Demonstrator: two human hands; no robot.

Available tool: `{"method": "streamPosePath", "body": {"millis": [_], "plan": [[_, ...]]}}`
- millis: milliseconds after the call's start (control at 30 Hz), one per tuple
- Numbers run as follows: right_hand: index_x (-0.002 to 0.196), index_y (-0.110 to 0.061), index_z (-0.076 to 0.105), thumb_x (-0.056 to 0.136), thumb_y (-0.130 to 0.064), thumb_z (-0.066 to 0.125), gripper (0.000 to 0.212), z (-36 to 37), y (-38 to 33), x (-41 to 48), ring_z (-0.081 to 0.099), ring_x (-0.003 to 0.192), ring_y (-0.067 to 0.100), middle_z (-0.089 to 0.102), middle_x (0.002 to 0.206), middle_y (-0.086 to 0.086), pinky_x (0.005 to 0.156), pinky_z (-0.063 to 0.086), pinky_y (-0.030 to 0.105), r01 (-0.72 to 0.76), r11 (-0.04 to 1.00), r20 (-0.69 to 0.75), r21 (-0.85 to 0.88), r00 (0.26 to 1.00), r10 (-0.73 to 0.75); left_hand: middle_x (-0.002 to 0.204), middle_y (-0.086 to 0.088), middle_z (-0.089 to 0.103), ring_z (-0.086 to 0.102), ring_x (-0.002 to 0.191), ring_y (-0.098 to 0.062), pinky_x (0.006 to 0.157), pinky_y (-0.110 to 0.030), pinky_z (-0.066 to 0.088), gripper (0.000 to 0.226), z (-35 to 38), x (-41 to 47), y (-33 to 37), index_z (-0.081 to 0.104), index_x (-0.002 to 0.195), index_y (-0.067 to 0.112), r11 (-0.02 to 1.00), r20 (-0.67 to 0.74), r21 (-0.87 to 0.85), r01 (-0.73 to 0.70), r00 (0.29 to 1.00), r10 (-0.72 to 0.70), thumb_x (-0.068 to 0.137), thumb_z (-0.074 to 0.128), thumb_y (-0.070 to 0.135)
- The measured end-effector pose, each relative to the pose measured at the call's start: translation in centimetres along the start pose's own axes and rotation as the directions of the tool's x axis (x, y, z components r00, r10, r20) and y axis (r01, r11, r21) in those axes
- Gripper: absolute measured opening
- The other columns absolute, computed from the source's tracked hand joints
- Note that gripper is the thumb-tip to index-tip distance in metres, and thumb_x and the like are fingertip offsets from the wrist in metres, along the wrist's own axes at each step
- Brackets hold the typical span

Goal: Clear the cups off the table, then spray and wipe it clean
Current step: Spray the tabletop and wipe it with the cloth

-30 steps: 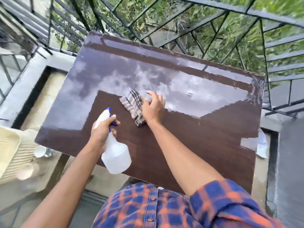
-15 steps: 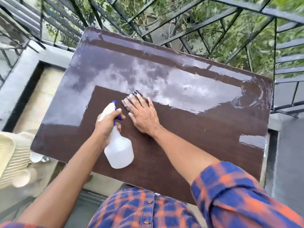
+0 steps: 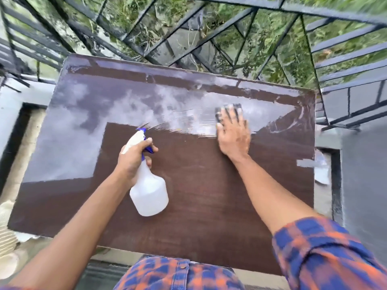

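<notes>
Cloth [image 3: 228,108]: one, at right of centre in the frame, pinned flat to the brown surface [image 3: 209,185] under the right hand [image 3: 233,135], fingers spread so the palm's weight drives the wipe; only its dark far edge shows past the fingertips. Streaky wet sheen lies beside it.

Spray bottle [image 3: 149,191]: one, lower centre, gripped round the neck by the left hand [image 3: 132,162], fingers curled closed, one at the blue trigger, nozzle aimed up-frame, presumably ready for another squirt.

Cups on the surface: none. Two hands, both occupied. Black railing [image 3: 209,38] across the top.
</notes>
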State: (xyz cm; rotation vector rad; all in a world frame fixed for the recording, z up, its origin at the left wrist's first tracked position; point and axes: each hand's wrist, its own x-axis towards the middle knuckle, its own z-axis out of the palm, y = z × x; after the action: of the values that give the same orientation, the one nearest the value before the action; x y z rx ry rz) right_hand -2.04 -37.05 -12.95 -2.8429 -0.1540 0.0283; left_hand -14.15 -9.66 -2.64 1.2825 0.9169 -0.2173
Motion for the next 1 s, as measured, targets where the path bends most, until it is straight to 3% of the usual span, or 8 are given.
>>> {"method": "streamPosePath", "body": {"millis": [133, 333, 467, 567, 700, 800, 900, 1000], "plan": [[0.152, -0.021, 0.043, 0.099, -0.027, 0.035, 0.054, -3.9, 12.5, -0.6, 0.027, 0.15, 0.031, 0.037, 0.161, 0.006, 0.122, 0.023, 0.049, -0.243, 0.969, -0.109, 0.032, 0.963, 0.245, 0.09, -0.004, 0.07, 0.043, 0.041, -0.017, 0.045, -0.025, 0.04, 0.024, 3.1, 0.1, -0.7, 0.064, 0.106, 0.009, 0.998, 0.062, 0.056, 0.032, 0.997, -0.035, 0.093, 0.067, 0.03], [0.143, -0.012, 0.055, 0.095, -0.001, 0.04, 0.052, -7.2, 23.1, -2.8, 0.035, 0.146, 0.034, 0.04, 0.158, 0.014, 0.121, 0.023, 0.036, -0.331, 0.932, -0.118, 0.15, 0.93, 0.349, 0.083, -0.005, 0.069, 0.042, 0.043, -0.018, 0.048, -0.027, 0.039, 0.024, 8.1, -1.6, -2.1, 0.064, 0.119, 0.018, 0.998, 0.083, 0.055, 0.004, 0.997, -0.009, 0.095, 0.067, 0.025], [0.145, -0.012, 0.054, 0.096, -0.005, 0.037, 0.052, -7.8, 23.2, -4.0, 0.038, 0.145, 0.032, 0.042, 0.157, 0.011, 0.12, 0.028, 0.038, -0.299, 0.925, -0.197, 0.235, 0.917, 0.347, 0.086, -0.008, 0.068, 0.04, 0.044, -0.019, 0.049, -0.027, 0.038, 0.04, 10.9, -3.0, -3.2, 0.062, 0.133, 0.013, 0.997, 0.091, 0.072, 0.0, 0.996, -0.007, 0.095, 0.066, 0.025], [0.146, -0.014, 0.052, 0.098, 0.002, 0.042, 0.052, -7.4, 20.0, -4.4, 0.036, 0.147, 0.031, 0.045, 0.155, 0.008, 0.122, 0.027, 0.041, -0.101, 0.951, -0.272, 0.294, 0.945, 0.184, 0.081, -0.006, 0.066, 0.038, 0.045, -0.02, 0.048, -0.025, 0.035, 0.015, 12.9, -4.3, -3.6, 0.068, 0.108, 0.03, 0.996, 0.099, 0.085, -0.013, 0.995, 0.005, 0.097, 0.063, 0.02], [0.144, -0.018, 0.054, 0.094, 0.003, 0.05, 0.054, -6.0, 15.6, -3.7, 0.033, 0.148, 0.028, 0.047, 0.154, 0.004, 0.116, 0.037, 0.047, 0.12, 0.967, -0.14, 0.223, 0.986, -0.09, 0.078, -0.005, 0.066, 0.038, 0.044, -0.019, 0.046, -0.026, 0.035, 0.029, 15.1, -5.5, -3.9, 0.064, 0.122, 0.036, 0.996, 0.095, 0.085, -0.023, 0.995, 0.015, 0.097, 0.063, 0.019], [0.143, -0.028, 0.053, 0.096, -0.014, 0.045, 0.05, -5.5, 14.9, -3.2, 0.031, 0.148, 0.023, 0.045, 0.155, -0.004, 0.104, 0.042, 0.047, 0.154, 0.983, -0.067, 0.101, 0.987, -0.147, 0.081, -0.008, 0.064, 0.037, 0.042, -0.019, 0.046, -0.025, 0.033, 0.038, 17.0, -5.8, -3.0, 0.06, 0.132, 0.033, 0.992, 0.078, 0.118, -0.038, 0.997, 0.029, 0.098, 0.062, 0.018], [0.145, -0.032, 0.05, 0.096, -0.024, 0.038, 0.051, -6.1, 17.7, -0.9, 0.028, 0.15, 0.027, 0.041, 0.158, -0.002, 0.115, 0.03, 0.052, 0.043, 0.996, -0.093, 0.073, 0.995, -0.037, 0.08, -0.008, 0.066, 0.039, 0.041, -0.018, 0.046, -0.023, 0.034, 0.021, 19.2, -6.2, -1.7, 0.068, 0.108, 0.03, 0.989, 0.075, 0.137, -0.061, 0.996, 0.052, 0.096, 0.061, 0.015], [0.144, -0.024, 0.053, 0.09, -0.007, 0.047, 0.057, -7.0, 23.1, 1.4, 0.032, 0.147, 0.033, 0.043, 0.157, 0.006, 0.117, 0.031, 0.044, -0.171, 0.973, -0.118, 0.152, 0.975, 0.189, 0.08, -0.007, 0.064, 0.04, 0.044, -0.02, 0.044, -0.023, 0.034, 0.019, 21.0, -6.0, -0.6, 0.065, 0.092, 0.029, 0.973, 0.116, 0.194, -0.127, 0.988, 0.106, 0.096, 0.057, 0.012]]}}
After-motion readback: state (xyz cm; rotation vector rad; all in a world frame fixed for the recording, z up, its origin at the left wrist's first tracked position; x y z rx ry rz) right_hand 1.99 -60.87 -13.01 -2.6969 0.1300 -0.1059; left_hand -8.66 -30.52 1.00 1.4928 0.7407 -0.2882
